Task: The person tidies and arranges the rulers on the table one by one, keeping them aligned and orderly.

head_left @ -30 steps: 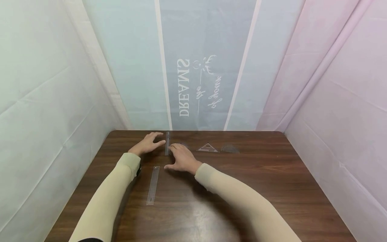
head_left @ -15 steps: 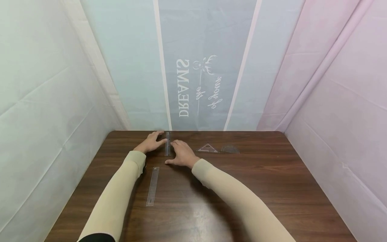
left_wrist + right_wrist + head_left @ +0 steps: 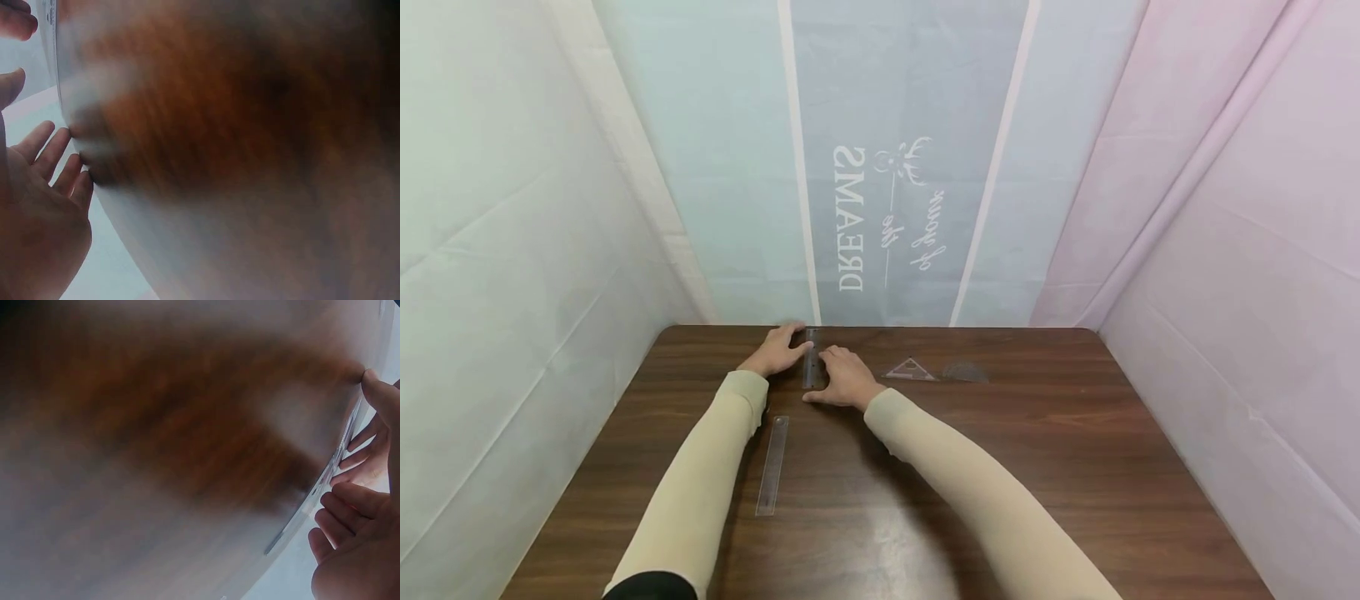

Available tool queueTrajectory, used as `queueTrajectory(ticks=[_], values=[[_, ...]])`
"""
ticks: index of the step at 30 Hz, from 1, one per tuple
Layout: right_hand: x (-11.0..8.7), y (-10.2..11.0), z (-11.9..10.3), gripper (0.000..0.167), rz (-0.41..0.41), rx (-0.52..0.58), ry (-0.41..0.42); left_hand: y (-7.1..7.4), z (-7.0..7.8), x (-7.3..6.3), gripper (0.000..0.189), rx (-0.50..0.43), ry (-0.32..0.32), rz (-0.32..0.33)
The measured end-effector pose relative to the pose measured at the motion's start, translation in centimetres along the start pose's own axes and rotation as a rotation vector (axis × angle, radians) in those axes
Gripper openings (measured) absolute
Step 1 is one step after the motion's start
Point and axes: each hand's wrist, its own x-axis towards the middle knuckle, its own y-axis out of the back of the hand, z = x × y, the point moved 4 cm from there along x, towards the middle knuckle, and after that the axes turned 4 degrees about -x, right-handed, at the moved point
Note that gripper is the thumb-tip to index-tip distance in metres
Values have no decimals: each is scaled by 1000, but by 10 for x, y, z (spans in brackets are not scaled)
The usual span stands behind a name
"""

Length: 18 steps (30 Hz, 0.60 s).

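A small clear ruler [image 3: 811, 360] lies lengthwise near the table's far edge, between the two hands. On its left, my left hand [image 3: 779, 352] has its thumb at the ruler's side and its fingers extended towards the far edge. My right hand [image 3: 847, 379] is on the ruler's right, thumb and fingers spread, with the fingertips close to it. Whether they touch it I cannot tell. The left wrist view shows the left hand [image 3: 47, 194] with loosely extended fingertips at the tabletop. The right wrist view shows the right hand [image 3: 356, 531] beside the thin ruler edge [image 3: 312, 494].
A longer clear ruler [image 3: 772, 467] lies nearer on the brown wooden table [image 3: 1037, 467]. To the right of the right hand are a clear set square [image 3: 911, 372] and a clear protractor [image 3: 966, 372]. A printed cloth backdrop [image 3: 895, 208] hangs behind the table.
My left hand has moved a little to the right, closer to the small ruler. The right hand has shifted slightly forward. The view has drifted slightly.
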Motion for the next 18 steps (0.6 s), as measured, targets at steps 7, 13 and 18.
queueTrajectory(ticks=[7,13,18], values=[[1,1,1,95,-19,0,-12,-4,-6,5,70,56,9,3],[0,1,0,88,-22,-23,-1,-6,-5,7,65,116,17,28],[-1,1,0,84,-1,-44,9,-8,0,6,62,175,12,59]])
